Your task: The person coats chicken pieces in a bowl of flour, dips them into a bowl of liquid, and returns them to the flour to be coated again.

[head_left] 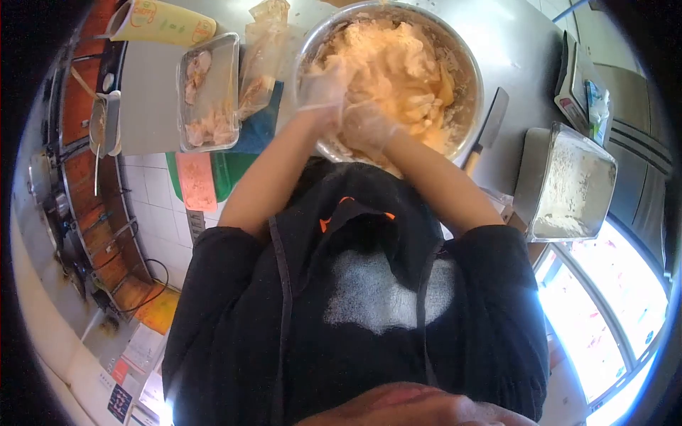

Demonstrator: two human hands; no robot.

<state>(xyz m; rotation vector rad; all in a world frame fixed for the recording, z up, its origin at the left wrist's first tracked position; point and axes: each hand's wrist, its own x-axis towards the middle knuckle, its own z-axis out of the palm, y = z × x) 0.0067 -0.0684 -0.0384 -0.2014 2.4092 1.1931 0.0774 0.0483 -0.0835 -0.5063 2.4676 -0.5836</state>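
Observation:
A large round metal bowl (477, 85) holds pieces of meat (405, 64), apparently chicken, in an orange, floury coating. Over the bowl's left rim is my left hand (325, 89), in a clear plastic glove and smeared by motion. My right hand (368, 126), gloved the same way, reaches into the near left part of the bowl, close to the left wrist. Its fingers are blurred and partly lost in the coating. Whether either hand grips a piece cannot be made out.
Left of the bowl stand a clear tray (233, 92) with raw meat pieces and a plastic bag (264, 57). To the right lie a large knife (490, 128), a metal container (529, 170) of white powder and a scale (572, 92). A green board (231, 170) hangs below the table edge.

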